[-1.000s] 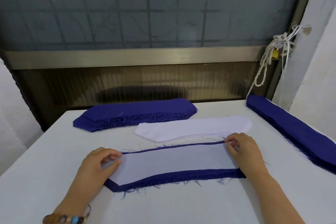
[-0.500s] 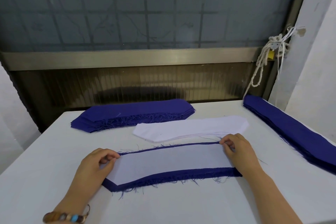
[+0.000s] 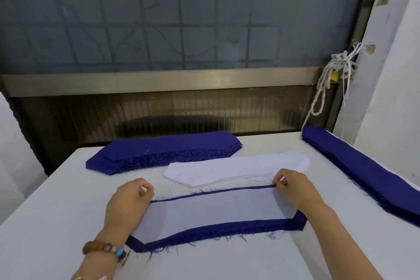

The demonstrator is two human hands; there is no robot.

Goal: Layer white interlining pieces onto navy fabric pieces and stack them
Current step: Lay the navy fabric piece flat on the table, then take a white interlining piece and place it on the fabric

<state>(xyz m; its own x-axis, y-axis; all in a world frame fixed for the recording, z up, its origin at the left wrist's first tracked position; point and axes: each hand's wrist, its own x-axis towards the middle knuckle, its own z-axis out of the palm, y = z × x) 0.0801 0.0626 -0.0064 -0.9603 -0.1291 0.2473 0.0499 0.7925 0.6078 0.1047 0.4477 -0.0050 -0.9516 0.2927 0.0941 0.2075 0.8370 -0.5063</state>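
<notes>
A white interlining piece (image 3: 211,210) lies on a navy fabric piece (image 3: 218,229) near the table's front, with navy showing along its near and far edges. My left hand (image 3: 127,204) covers the left end, fingers curled and thumb against forefinger at the far left corner. My right hand (image 3: 293,186) pinches the far right corner of the layered piece. Behind them lies a pile of white interlining pieces (image 3: 236,169). A pile of navy pieces (image 3: 163,152) sits at the back left.
A long stack of navy fabric (image 3: 363,173) runs along the table's right edge beside a white wall. The white table (image 3: 56,200) ends at a window frame behind. A knotted cord (image 3: 327,84) hangs at the window's right post.
My left hand has slid from the near left edge up to the far left corner of the piece. My right hand stays pinched at the far right corner.
</notes>
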